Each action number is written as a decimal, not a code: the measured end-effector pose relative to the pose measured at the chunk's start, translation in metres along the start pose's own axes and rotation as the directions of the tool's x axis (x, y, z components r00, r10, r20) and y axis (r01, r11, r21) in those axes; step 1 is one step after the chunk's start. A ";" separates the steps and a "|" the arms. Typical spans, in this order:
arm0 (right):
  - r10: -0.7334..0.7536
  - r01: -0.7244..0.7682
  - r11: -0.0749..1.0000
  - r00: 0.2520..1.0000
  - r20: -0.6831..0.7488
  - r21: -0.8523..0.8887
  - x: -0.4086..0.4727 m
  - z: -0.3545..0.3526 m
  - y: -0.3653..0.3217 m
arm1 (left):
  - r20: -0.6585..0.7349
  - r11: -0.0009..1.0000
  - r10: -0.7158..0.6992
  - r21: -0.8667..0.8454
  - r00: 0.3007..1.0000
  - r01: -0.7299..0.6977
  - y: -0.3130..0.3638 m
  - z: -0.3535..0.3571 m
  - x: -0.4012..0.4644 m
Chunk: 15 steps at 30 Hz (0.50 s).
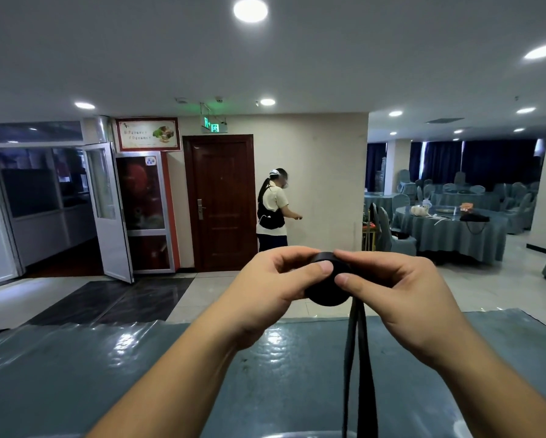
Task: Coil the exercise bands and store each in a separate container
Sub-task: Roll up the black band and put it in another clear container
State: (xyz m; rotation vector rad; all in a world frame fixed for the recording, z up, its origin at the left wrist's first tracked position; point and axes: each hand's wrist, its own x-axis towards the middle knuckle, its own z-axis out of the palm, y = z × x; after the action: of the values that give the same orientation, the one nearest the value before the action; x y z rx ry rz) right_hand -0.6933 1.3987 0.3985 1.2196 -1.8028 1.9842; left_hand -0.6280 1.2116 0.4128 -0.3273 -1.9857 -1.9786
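A black exercise band (328, 294) is partly rolled into a tight round coil, held up in the air above the table's far edge. My left hand (265, 289) grips the coil from the left with thumb on its face. My right hand (401, 292) pinches it from the right, thumb and fingers around its rim. The uncoiled tail (358, 374) of the band hangs straight down as two flat strips and leaves the view at the bottom. No container is in view.
Below my arms lies a table (107, 374) under a grey-blue cloth with shiny plastic film. Beyond it a person (273, 213) stands by a brown door (222, 200). Round covered tables (448, 229) with chairs fill the right side.
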 end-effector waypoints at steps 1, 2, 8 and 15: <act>-0.006 0.006 1.000 1.000 0.015 0.000 0.000 0.000 -0.001 | 0.013 1.000 0.001 0.025 1.000 -0.002 0.003 -0.002 0.000; -0.015 0.015 1.000 1.000 0.008 0.020 0.000 0.001 -0.002 | 0.014 1.000 0.002 0.013 1.000 -0.002 0.005 -0.003 0.001; -0.005 0.013 0.993 0.997 -0.072 0.116 -0.008 0.002 0.006 | -0.051 0.987 -0.022 -0.159 0.998 0.013 -0.002 0.001 -0.003; -0.010 0.013 0.998 0.999 -0.047 0.065 -0.004 -0.001 0.001 | -0.010 0.997 -0.024 -0.078 1.000 0.023 0.006 -0.003 0.001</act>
State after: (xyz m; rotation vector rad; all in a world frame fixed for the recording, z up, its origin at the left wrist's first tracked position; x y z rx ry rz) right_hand -0.6915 1.4015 0.3953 1.1885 -1.7179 2.0634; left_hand -0.6268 1.2087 0.4184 -0.3120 -1.9180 -2.0718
